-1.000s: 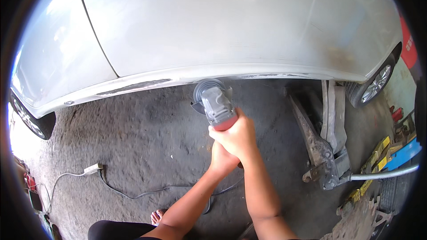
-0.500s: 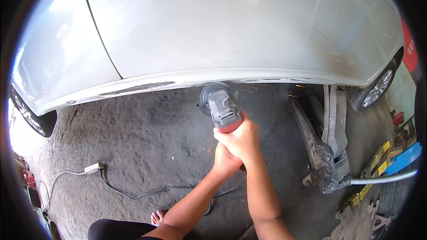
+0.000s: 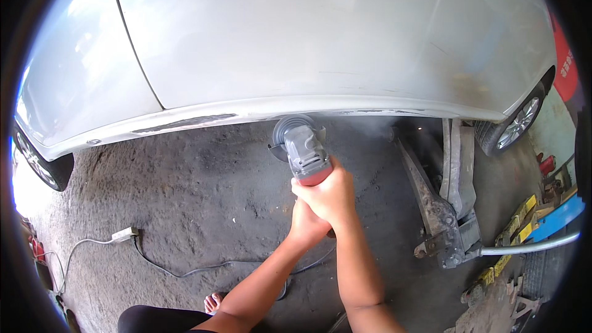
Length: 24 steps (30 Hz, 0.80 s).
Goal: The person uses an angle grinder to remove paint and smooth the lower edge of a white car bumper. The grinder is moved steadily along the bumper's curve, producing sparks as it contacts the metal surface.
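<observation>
Angle grinder [image 3: 307, 151] handle mostly hidden by right hand [image 3: 331, 197] and left hand [image 3: 307, 223], silver-white car [image 3: 277, 37] cut off above, floor jack [image 3: 442, 213] far end lost under sill [image 3: 265, 108]

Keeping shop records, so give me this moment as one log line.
Left grip, right grip: around angle grinder | Disc: beside car sill | Cord: on floor

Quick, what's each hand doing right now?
Left hand: closed on the grey-and-red, long-bodied angle grinder.
Right hand: closed around it, nearer its round grey disc.
</observation>
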{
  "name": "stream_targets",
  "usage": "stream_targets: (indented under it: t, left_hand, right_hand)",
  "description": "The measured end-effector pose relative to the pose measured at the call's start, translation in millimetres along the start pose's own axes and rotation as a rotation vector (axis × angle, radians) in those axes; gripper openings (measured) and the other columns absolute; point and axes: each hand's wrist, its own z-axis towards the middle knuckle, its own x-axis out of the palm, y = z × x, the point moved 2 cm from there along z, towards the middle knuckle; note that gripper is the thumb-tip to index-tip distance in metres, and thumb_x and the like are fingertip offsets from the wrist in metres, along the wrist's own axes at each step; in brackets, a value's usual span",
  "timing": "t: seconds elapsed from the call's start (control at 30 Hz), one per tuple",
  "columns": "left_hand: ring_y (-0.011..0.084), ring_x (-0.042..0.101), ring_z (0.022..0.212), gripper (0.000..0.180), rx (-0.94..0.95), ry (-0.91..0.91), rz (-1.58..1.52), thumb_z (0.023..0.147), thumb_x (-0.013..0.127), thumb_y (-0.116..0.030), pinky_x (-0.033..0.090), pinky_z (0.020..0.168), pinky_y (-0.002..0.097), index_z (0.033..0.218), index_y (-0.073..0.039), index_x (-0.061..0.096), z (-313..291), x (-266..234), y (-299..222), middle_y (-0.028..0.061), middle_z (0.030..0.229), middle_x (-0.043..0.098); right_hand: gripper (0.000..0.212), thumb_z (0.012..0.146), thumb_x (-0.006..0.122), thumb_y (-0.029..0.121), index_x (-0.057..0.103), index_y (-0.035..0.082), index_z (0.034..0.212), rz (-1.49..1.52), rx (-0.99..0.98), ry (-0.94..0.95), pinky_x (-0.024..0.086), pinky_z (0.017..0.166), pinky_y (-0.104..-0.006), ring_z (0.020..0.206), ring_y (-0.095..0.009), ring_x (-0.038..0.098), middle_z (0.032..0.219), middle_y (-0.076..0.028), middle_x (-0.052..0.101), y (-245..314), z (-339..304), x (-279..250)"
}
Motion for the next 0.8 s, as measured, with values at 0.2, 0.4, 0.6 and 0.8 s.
stream_targets:
  t: [0.2, 0.4, 0.6, 0.8]
  left_hand:
    - [0.0219, 0.072, 0.106, 0.057, -0.023, 0.044, 0.002, 0.082, 0.088, -0.019, 0.058, 0.089, 0.0399, 0.129, 0.0, 0.062, 1.9, -0.5, 4.1, 0.0133, 0.117, 0.074]
    - [0.0218, 0.073, 0.107, 0.056, -0.105, 0.053, -0.067, 0.082, 0.088, -0.02, 0.058, 0.089, 0.0396, 0.127, 0.0, 0.063, 4.0, -0.9, -0.7, 0.0131, 0.114, 0.075]
    - [0.0213, 0.074, 0.101, 0.055, -0.02, 0.028, -0.015, 0.083, 0.088, -0.022, 0.059, 0.083, 0.0382, 0.126, 0.0, 0.063, 6.4, 2.2, 8.1, 0.0127, 0.11, 0.076]
    - [0.0214, 0.074, 0.1, 0.055, -0.091, 0.061, -0.059, 0.083, 0.088, -0.021, 0.06, 0.083, 0.0379, 0.127, 0.001, 0.062, 4.2, 4.3, 17.9, 0.0134, 0.111, 0.075]
  right_hand:
    - [0.055, 0.068, 0.092, 0.031, 0.069, 0.0, 0.107, 0.013, 0.082, -0.02, 0.061, 0.08, -0.0483, 0.09, -0.042, 0.077, 0.097, -0.022, 0.078, 0.3, -0.8, -3.1]
    - [0.055, 0.068, 0.092, 0.03, 0.069, 0.0, 0.108, -0.003, 0.08, -0.017, 0.061, 0.08, -0.0485, 0.089, -0.041, 0.077, 0.097, -0.022, 0.078, 1.1, 0.3, -4.7]
    - [0.057, 0.069, 0.091, 0.032, 0.069, 0.0, 0.111, -0.005, 0.078, -0.011, 0.061, 0.081, -0.0489, 0.091, -0.042, 0.077, 0.098, -0.022, 0.078, -0.4, 0.8, -6.6]
    - [0.056, 0.07, 0.093, 0.027, 0.071, -0.004, 0.11, -0.048, 0.087, -0.054, 0.062, 0.08, -0.0454, 0.09, -0.039, 0.079, 0.097, -0.023, 0.079, 1.0, 2.7, -8.7]
